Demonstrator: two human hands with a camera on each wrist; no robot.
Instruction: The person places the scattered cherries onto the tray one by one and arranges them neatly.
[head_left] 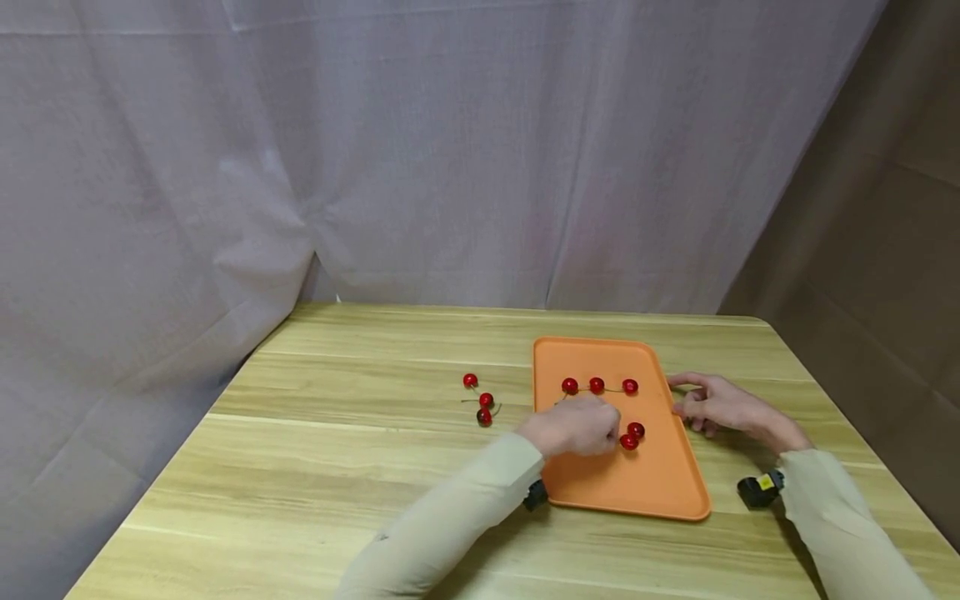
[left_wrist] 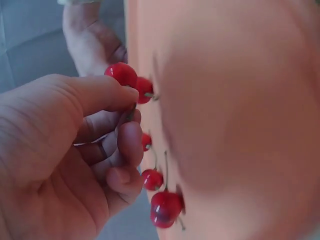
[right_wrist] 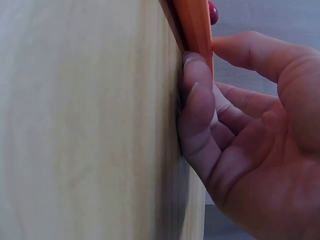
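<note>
Down over the table [head_left: 360, 467], from the head view, my left hand [head_left: 573, 427] lies on the orange tray [head_left: 660, 479], fingers curled, right beside two cherries [head_left: 632, 436] near the tray's middle. Three more cherries in a row [head_left: 597, 385] sit toward the tray's far end. Another three loose cherries [head_left: 482, 400] lie on the wood to the left of the tray, well apart from my hand. My right hand [head_left: 723, 406] rests on the table against the tray's right edge, fingers loosely bent.

Closer, from the left wrist, my left hand [left_wrist: 65, 150] has thumb and forefinger pinched on a thin stem, with a cherry [left_wrist: 121, 74] just past the thumb tip. The other fingers curl in toward the palm. More cherries lie on the tray [left_wrist: 240, 125] beyond my fingers.

From the right wrist, my right hand [right_wrist: 250, 145] has its fingertips [right_wrist: 192, 65] pressed against the tray's rim [right_wrist: 197, 25], the thumb above it; it grips nothing I can see. One cherry [right_wrist: 213, 12] peeks over the rim.
</note>
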